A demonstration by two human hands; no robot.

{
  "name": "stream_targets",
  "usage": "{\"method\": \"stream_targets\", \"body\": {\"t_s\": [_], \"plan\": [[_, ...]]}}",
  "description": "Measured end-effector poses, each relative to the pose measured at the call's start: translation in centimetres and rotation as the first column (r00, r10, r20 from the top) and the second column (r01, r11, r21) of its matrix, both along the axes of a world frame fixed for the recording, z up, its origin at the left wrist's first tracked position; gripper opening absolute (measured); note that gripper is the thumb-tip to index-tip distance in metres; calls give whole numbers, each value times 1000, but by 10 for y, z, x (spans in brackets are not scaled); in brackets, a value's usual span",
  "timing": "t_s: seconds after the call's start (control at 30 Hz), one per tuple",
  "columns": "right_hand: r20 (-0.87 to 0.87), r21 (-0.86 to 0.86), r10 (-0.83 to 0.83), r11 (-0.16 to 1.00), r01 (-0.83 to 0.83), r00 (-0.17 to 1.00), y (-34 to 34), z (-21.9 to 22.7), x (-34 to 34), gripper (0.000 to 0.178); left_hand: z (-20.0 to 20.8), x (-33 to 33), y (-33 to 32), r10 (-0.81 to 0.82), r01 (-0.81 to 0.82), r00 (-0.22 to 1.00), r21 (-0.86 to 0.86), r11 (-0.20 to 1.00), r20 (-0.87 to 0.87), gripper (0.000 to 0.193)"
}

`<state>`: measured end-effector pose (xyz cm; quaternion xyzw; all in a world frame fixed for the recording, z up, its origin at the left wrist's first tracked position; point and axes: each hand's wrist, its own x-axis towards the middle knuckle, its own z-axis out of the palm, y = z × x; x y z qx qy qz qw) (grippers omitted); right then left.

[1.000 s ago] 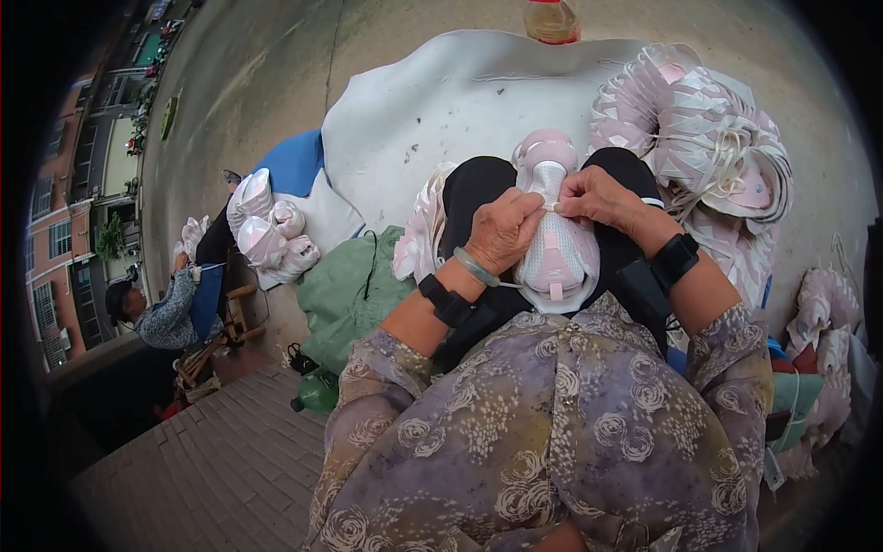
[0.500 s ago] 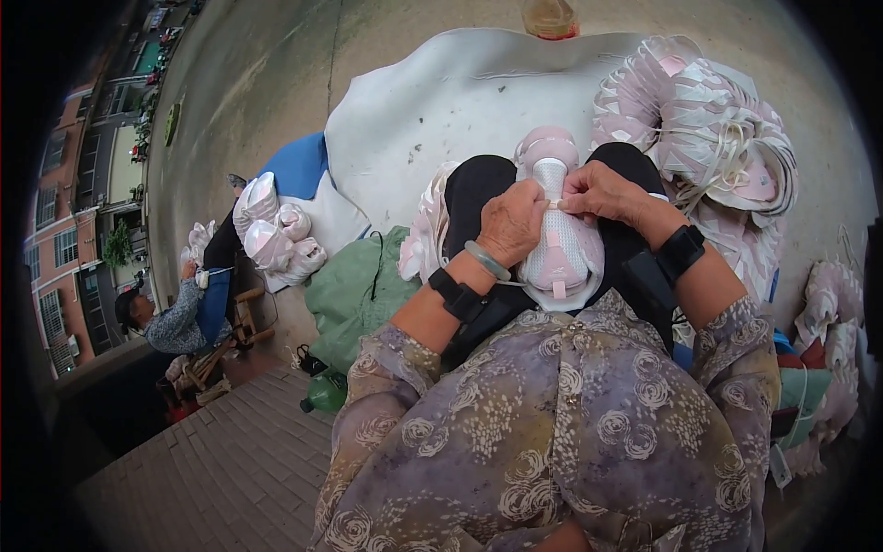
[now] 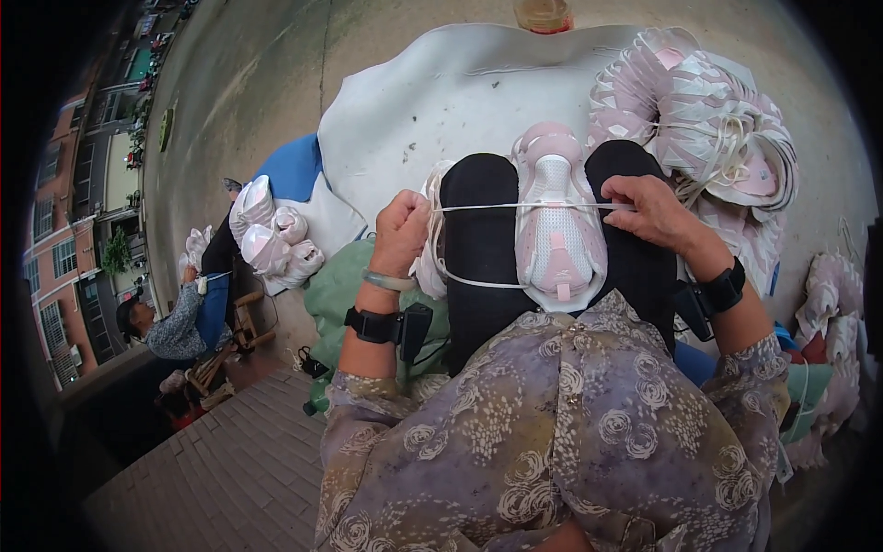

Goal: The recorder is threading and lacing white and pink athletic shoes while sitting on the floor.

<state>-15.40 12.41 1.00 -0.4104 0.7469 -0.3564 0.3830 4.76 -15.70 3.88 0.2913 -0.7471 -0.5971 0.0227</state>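
1. Vs. 0.5 s ago: both hands, then close tog. over the shoe upper (image 3: 561, 244), are now well apart; white lace (image 3: 497, 207) runs taut btwn them, across it.
2. L hand (image 3: 402, 224), 9 o'clock of upper: fist closed on lace. R hand (image 3: 648, 210), approx. 3 o'clock: thumb + finger pinch lace.
3. Upper sits btwn the 2 black-clad knees (image 3: 480, 216); long axis 12–6 o'clock, rounded pink toe to 12, tongue tab to 6.
4. Count: 1 upper btwn knees, 1 taut lace span, 1 slack strand (image 3: 487, 283) at 8, 1 clear bottle (image 3: 543, 16) at 12. Pile of uppers (image 3: 704, 129) at 2: overlapped, can't count.
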Motion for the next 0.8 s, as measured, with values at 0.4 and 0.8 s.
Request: {"method": "stream_targets", "body": {"t_s": [0.4, 0.8], "plan": [[-409, -217, -155, 974, 69, 899, 0, -16, 22, 13, -10, -42, 80, -480, 258, 877, -827, 500, -17, 34], [-339, -133, -109, 989, 67, 935, 18, 1, 9, 14, -7, -41, 40, -425, 251, 896, -934, 254, 125, 6]]}}
